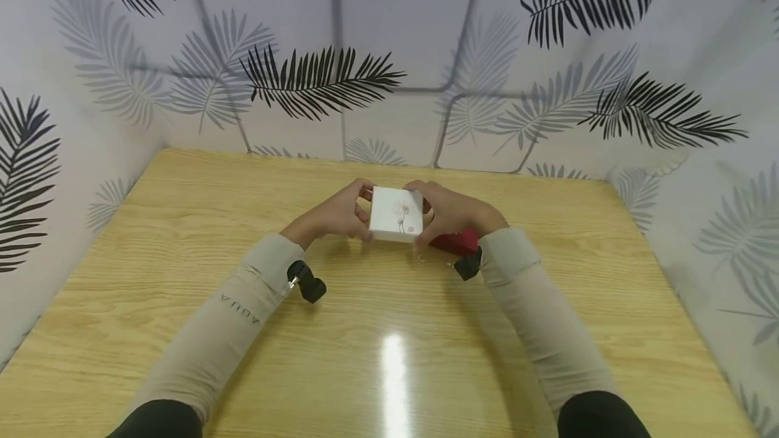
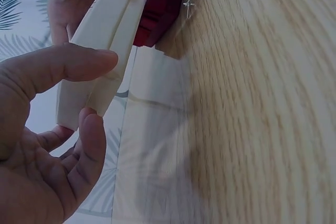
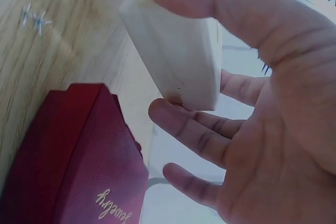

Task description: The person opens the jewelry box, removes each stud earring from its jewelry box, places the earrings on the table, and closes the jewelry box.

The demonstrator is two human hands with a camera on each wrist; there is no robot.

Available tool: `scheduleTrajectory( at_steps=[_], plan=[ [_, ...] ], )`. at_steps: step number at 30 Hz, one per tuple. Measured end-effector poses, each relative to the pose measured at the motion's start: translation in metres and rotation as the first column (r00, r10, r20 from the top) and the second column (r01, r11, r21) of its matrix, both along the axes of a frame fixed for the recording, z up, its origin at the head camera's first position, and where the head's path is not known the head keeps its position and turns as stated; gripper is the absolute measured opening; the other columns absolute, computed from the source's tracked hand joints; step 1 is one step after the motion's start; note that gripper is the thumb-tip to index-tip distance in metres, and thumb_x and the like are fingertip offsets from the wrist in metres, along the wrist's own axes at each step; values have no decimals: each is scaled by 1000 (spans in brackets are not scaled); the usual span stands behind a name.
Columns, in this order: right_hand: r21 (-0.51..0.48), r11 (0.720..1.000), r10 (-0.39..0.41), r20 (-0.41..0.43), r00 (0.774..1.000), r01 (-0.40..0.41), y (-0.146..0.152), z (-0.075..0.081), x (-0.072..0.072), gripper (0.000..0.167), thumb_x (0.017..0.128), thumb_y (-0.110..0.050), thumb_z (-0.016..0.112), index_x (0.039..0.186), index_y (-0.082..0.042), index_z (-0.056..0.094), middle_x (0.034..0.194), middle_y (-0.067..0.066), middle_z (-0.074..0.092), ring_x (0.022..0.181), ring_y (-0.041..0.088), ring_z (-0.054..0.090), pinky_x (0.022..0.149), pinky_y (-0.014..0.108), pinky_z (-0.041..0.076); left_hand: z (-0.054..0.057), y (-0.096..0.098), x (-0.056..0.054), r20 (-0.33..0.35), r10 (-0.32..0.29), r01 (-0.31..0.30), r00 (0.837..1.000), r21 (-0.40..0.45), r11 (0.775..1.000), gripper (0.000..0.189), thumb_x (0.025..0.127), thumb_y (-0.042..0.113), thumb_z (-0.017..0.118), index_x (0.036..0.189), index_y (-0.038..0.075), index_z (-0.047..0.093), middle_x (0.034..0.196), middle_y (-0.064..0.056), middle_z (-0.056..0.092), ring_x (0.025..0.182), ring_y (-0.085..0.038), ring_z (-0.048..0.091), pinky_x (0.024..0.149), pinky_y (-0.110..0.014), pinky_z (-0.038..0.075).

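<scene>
Between my two hands a small white box [image 1: 394, 211] with a flower drawing on its lid is held up over the table. My left hand [image 1: 345, 211] grips its left side, thumb along the near edge and fingers curled behind and below, as the left wrist view shows. From the other side my right hand [image 1: 453, 209] holds it between thumb and fingers. A seam between lid and base shows on the white box [image 2: 100, 66]. Close by the right hand stands a red jewelry box [image 3: 79, 156] with gold lettering, partly hidden under the wrist in the head view.
A pair of small silvery star-shaped pieces [image 3: 37, 20], perhaps earrings, lies on the wooden table [image 1: 292, 357] near the red box. Behind the table's far edge hangs a leaf-patterned cloth [image 1: 389, 32], which also runs along both sides.
</scene>
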State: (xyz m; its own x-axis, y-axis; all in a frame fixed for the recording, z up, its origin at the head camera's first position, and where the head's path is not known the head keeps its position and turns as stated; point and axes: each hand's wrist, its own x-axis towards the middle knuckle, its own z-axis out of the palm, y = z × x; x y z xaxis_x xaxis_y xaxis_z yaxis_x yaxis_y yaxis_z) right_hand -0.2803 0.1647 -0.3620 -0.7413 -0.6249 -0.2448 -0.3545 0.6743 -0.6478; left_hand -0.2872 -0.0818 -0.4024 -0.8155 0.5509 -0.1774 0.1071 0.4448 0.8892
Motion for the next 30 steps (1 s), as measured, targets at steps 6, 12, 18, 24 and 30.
scheduleTrajectory(
  at_steps=[6, 12, 18, 24, 30],
  plan=[
    [64, 997, -30, -28, 999, 32, 4, -10, -7, 98, 71, -14, 89, 149, -4, 31, 134, 15, 49, 120, 32, 54, 110, 52, 37, -6, 6, -7, 12, 2, -2, 1000, -31, 1000, 96, 72, -7, 82, 149, 7, 27, 145, -15, 40, 106, -27, 55, 80, -29, 50],
    [215, 974, -47, -120, 992, 72, 5, -15, -13, 103, 71, -28, 90, 151, -13, 28, 140, 11, 51, 129, 31, 53, 117, 70, 1, -8, 11, -11, -8, 10, -10, 1000, -52, 999, 98, 69, -8, 83, 149, 7, 27, 145, -15, 40, 113, -30, 56, 92, -36, 51],
    [273, 958, -56, -112, 992, 85, 4, -19, -19, 101, 73, -31, 88, 153, -14, 27, 152, 11, 44, 144, 32, 38, 117, 70, -4, -15, 13, -18, 25, -6, 7, 1000, -46, 999, 97, 71, -11, 82, 148, 5, 25, 145, -18, 39, 110, -32, 60, 91, -37, 53],
    [298, 951, -56, -102, 993, 85, 5, -28, -23, 101, 73, -35, 87, 153, -17, 28, 155, 9, 42, 149, 29, 34, 116, 70, -10, -24, 13, -22, 56, -10, 13, 998, -57, 998, 96, 71, -10, 82, 148, 5, 26, 144, -18, 41, 105, -29, 60, 90, -33, 52],
    [300, 950, -64, -101, 993, 91, 5, -31, -27, 100, 73, -38, 88, 152, -19, 30, 156, 7, 43, 149, 30, 35, 115, 71, -11, -21, 13, -24, 67, -8, 11, 998, -53, 999, 97, 70, -12, 81, 148, 4, 26, 143, -20, 42, 106, -30, 60, 90, -34, 52]
  ],
)
